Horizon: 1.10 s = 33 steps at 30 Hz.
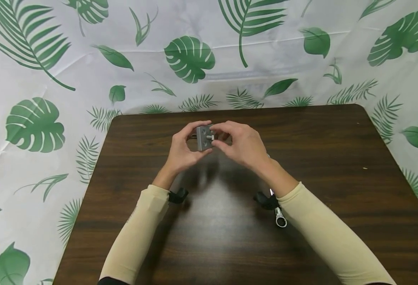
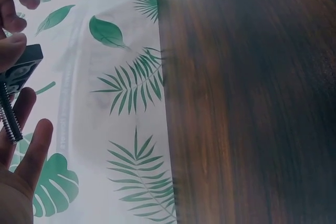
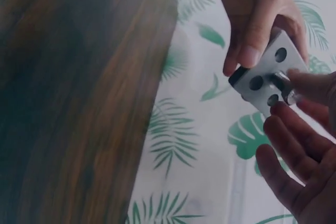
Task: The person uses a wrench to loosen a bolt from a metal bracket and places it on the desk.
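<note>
Over the far middle of the table my left hand (image 1: 183, 149) grips a small grey metal block (image 1: 202, 139) by its edges, thumb on one side and fingers on the other. Several round holes show in the block's face in the right wrist view. A bolt (image 3: 283, 83) stands in the block, its head outward. My right hand (image 1: 243, 143) pinches the bolt's head between thumb and fingertips. From the block's other side the bolt's threaded shank (image 2: 9, 116) sticks out, seen in the left wrist view.
A ring-ended wrench (image 1: 280, 219) lies on the dark wooden table (image 1: 209, 245), partly hidden under my right forearm. Black straps (image 1: 178, 196) sit at both wrists. A white leaf-print cloth (image 1: 141, 79) hangs behind the table. A small pale scrap (image 1: 365, 168) lies at right.
</note>
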### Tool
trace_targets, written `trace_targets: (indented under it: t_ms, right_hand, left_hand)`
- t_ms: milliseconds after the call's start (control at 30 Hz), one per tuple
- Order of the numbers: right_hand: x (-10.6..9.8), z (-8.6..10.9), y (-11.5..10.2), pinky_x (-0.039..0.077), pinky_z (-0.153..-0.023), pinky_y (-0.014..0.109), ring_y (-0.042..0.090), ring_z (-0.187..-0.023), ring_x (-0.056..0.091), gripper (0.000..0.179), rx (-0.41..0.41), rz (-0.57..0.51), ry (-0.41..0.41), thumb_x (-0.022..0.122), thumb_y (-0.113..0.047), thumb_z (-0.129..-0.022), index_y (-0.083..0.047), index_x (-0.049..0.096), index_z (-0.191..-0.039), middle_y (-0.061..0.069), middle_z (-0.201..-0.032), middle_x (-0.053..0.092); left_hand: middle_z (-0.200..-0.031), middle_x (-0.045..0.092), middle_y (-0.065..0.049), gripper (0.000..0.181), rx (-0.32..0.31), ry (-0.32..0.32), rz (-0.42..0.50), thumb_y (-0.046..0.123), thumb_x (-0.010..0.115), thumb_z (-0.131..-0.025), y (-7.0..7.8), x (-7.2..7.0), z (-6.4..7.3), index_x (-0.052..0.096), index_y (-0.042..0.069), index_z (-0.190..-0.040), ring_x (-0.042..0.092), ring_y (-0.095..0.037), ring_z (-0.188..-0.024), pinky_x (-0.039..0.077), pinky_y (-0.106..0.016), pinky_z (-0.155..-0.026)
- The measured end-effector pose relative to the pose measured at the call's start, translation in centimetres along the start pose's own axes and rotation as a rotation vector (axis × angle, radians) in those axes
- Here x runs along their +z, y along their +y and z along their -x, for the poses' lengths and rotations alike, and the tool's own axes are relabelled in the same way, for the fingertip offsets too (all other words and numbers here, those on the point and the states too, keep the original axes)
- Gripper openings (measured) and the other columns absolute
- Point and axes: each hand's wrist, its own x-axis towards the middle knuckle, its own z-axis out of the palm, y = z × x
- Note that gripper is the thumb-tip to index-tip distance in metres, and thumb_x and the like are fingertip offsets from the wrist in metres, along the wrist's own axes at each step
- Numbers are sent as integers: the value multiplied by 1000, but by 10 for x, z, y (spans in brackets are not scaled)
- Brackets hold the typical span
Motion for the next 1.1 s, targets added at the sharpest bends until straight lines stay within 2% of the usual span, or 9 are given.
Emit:
trace_targets:
  t_ms: [200,300,433,667,767,833,933,1033,1100]
  right_hand:
    - [9,3,0,49,-62,31,10,-69,61,28,132,-165,9,72,-33,-90,-12,74,-108,-4,-82,70]
    - [13,3,0,49,-61,31,10,-67,61,24,146,-199,32,73,-29,-90,-11,74,-105,-4,-79,69]
    - [12,2,1,51,-64,31,9,-69,62,22,87,-162,44,75,-23,-88,-13,75,-107,-4,-85,69]
    - [7,0,3,50,-65,33,12,-77,63,25,-123,35,76,79,-18,-84,-17,76,-109,-3,-92,66]
    - [6,0,4,50,-64,34,12,-77,63,31,-140,66,90,80,-23,-84,-15,74,-114,-2,-92,67]
    - [6,0,4,50,-63,33,10,-75,63,33,-95,59,88,77,-29,-86,-15,73,-116,-4,-91,68]
    - [4,-1,2,48,-60,33,9,-70,61,31,43,21,40,70,-38,-91,-16,74,-112,-6,-83,69]
    - [0,-4,-1,46,-60,35,9,-68,59,33,208,-6,-57,62,-45,-94,-18,77,-106,-7,-78,69]
    - [-3,-6,-1,45,-61,36,12,-69,59,35,287,-28,-124,59,-47,-95,-18,77,-104,-5,-78,69]
  left_hand:
    - [-126,61,-23,66,-1,2,-2,-18,81,-65,1,0,3,57,-8,-126,63,-31,-106,51,-51,-82]
    - [-125,61,-24,66,4,0,2,-19,80,-65,1,0,2,56,-9,-125,63,-31,-106,51,-51,-83]
    - [-125,61,-25,66,11,1,0,-19,80,-65,0,-1,1,56,-9,-126,64,-30,-105,50,-51,-82]
    - [-125,61,-24,65,18,-4,-5,-16,81,-67,0,-2,-1,56,-8,-126,64,-27,-105,51,-52,-79]
    - [-125,61,-23,65,14,-2,-1,-15,81,-67,-1,-2,-2,56,-8,-126,64,-28,-105,50,-53,-78]
    - [-126,61,-21,66,8,-1,1,-15,81,-66,-6,-1,-1,56,-6,-127,64,-29,-105,51,-50,-80]
    - [-125,62,-21,67,0,2,1,-17,82,-65,-6,-1,0,56,-6,-126,63,-31,-105,50,-50,-81]
    - [-124,61,-23,66,0,4,1,-19,80,-65,-2,0,0,56,-8,-126,63,-32,-105,50,-51,-81]
    - [-124,61,-23,67,5,7,3,-19,80,-65,-2,0,0,56,-9,-126,63,-31,-105,50,-52,-82]
